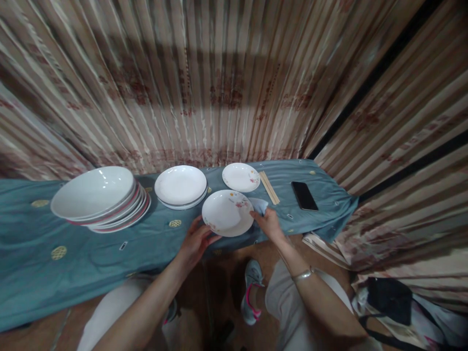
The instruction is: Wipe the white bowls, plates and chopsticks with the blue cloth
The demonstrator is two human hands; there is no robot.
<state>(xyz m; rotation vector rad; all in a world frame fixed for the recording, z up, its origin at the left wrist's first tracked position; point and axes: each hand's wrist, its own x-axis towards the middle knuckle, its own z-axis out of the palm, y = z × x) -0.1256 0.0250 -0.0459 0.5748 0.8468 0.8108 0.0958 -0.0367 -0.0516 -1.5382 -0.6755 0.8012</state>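
Observation:
A white plate with a small flower print (227, 212) sits at the near edge of a table under a teal cloth (91, 243). My left hand (195, 242) grips its near-left rim, fingers curled round the edge. My right hand (268, 222) rests at the plate's right side, closed on a pale blue cloth (259, 205) that pokes out from under the rim. A second flowered plate (241, 177) lies just behind.
A stack of plain white plates (180, 186) stands behind the held plate. Left of it is a stack of large bowls with red-edged rims (100, 199). Wooden chopsticks (269, 187) and a black phone (304, 195) lie to the right. Striped curtains hang behind.

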